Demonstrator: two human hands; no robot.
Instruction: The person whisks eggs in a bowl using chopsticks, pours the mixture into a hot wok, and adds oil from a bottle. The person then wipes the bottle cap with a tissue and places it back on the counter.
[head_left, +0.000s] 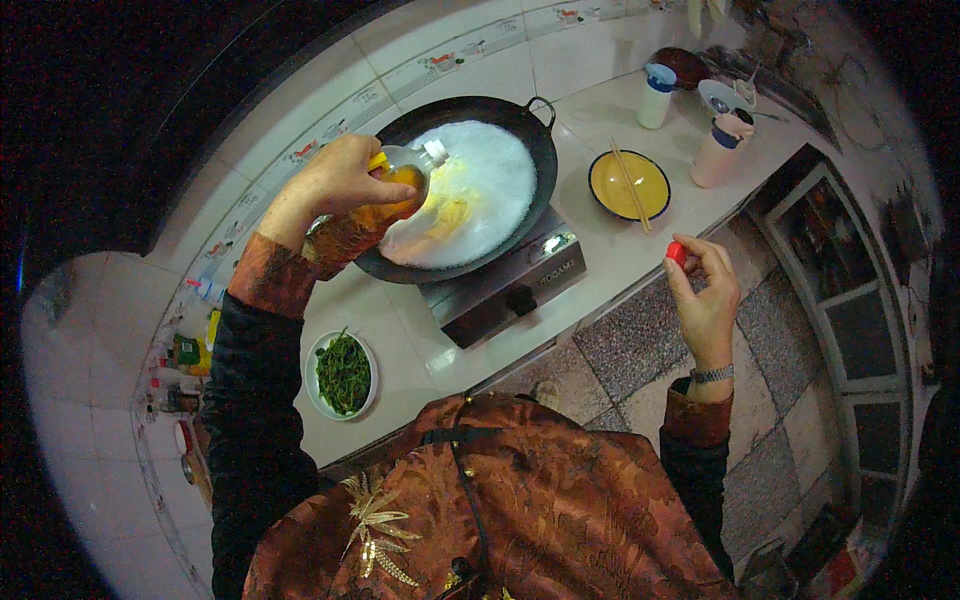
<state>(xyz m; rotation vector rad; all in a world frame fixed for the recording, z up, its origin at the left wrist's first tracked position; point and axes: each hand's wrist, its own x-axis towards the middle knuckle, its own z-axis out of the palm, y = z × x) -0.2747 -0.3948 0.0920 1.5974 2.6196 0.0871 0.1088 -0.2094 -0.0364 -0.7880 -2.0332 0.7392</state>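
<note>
My left hand (334, 176) grips a large clear plastic bottle (356, 229) of amber liquid by its yellow handle. Its white neck tilts over a black wok (544, 161); whether liquid flows out is unclear. White, foamy-looking contents (487, 187) with yellow patches fill much of the wok, which rests on a gas stove (517, 289). Between the thumb and fingers of my right hand (705, 289) is a small red cap (676, 253), held out beyond the counter's front edge. Nearby, wooden chopsticks (632, 187) lie across a yellow bowl with a dark rim (606, 178).
A white plate (310, 386) of leafy greens (343, 373) stands at the counter's left. At the back right are two capped containers, one pale (655, 105) and one pinkish (712, 161), and a bowl (712, 88) with a spoon. Tiled wall runs behind the wok.
</note>
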